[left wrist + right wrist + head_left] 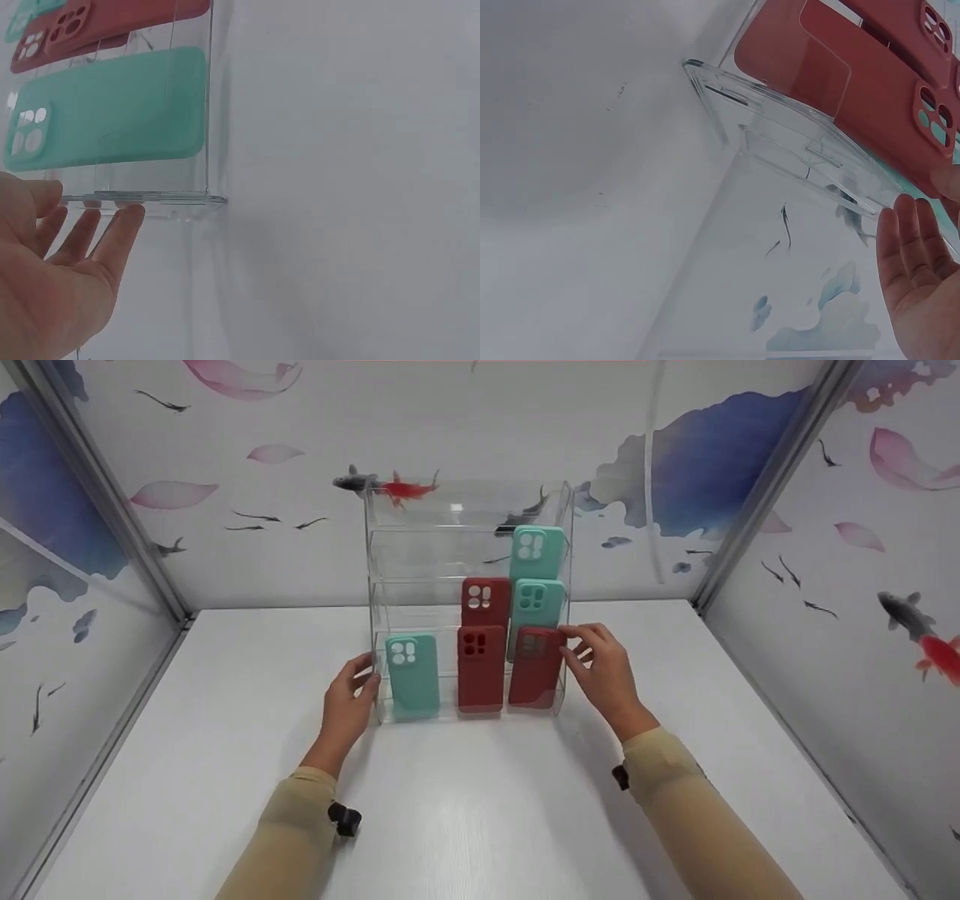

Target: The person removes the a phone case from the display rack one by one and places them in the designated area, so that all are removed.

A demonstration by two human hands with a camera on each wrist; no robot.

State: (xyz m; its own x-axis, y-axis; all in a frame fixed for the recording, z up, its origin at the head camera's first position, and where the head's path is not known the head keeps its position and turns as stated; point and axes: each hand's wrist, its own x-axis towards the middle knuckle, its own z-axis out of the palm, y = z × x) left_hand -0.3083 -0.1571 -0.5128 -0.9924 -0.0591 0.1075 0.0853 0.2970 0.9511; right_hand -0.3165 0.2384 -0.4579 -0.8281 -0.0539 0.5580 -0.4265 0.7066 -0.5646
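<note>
A clear acrylic tiered rack stands upright, holding several red and teal phone cases. My left hand is at the rack's lower left side, fingertips against the outside of its side panel and thumb near the front edge. Just inside that panel, a teal phone case stands in the bottom tier. At the lower right, the thumb and index finger of my right hand pinch the upper corner of a red phone case, which leans slightly. The right hand's other fingers extend outside the side panel.
Another red case stands in the bottom tier, with a red case behind it. Two teal cases, one upper and one lower, fill the right column. A printed wall rises behind the white table.
</note>
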